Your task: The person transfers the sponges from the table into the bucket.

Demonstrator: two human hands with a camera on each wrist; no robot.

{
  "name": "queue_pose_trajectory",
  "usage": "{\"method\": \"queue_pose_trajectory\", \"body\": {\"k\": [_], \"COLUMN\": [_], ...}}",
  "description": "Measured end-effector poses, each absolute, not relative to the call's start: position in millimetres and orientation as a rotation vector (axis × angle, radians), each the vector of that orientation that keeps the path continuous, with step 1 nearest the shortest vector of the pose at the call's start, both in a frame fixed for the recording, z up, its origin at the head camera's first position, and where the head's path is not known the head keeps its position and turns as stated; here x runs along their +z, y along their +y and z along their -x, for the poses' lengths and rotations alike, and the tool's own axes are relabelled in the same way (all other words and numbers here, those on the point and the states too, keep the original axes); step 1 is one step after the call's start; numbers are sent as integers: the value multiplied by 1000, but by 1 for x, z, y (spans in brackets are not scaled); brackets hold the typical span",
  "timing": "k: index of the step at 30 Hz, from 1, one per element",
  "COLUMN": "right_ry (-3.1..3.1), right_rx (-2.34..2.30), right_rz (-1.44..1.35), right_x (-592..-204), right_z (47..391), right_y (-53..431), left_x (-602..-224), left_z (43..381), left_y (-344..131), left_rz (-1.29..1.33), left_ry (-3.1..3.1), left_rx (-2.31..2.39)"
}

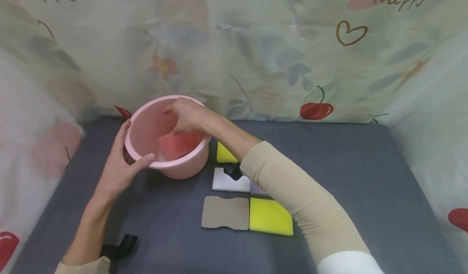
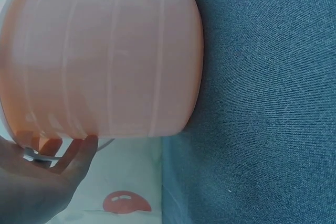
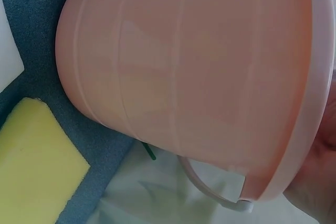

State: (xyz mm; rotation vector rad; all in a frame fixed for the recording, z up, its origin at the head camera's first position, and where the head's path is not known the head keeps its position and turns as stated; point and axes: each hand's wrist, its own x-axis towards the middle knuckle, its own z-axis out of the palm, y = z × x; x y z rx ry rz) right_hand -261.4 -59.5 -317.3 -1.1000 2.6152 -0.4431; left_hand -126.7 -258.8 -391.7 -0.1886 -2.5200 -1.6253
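Note:
A pink bucket (image 1: 184,170) stands at the back left of the table. My left hand (image 1: 120,160) grips its left side, thumb over the front rim and fingers around the outside. In the left wrist view the fingers (image 2: 79,158) bend beneath the rim by the thin handle. My right hand (image 1: 188,115) reaches into the bucket from the right, its thumb and fingers spread apart. Just under the thumb is a red sponge (image 1: 177,144), tilted inside the bucket. The right wrist view shows mostly the bucket's outer wall (image 3: 173,66), with the fingers hidden.
Right of the bucket lie a yellow sponge (image 1: 224,152), a white sponge (image 1: 226,183) and a purple piece (image 1: 257,190) partly under my right arm. Nearer the front are a grey-brown sponge (image 1: 224,213) and another yellow sponge (image 1: 270,217). A patterned curtain (image 1: 256,55) hangs behind the dark table.

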Motion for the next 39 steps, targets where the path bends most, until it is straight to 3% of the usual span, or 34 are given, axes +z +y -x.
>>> {"method": "queue_pose_trajectory", "body": {"k": [39], "right_ry": [2333], "right_rx": [-1202], "right_rz": [1066], "right_x": [-295], "right_z": [223], "right_y": [16], "left_x": [-392], "left_z": [129], "left_y": [-258], "left_rz": [163], "left_ry": [-2507], "left_rx": [-1634]}}
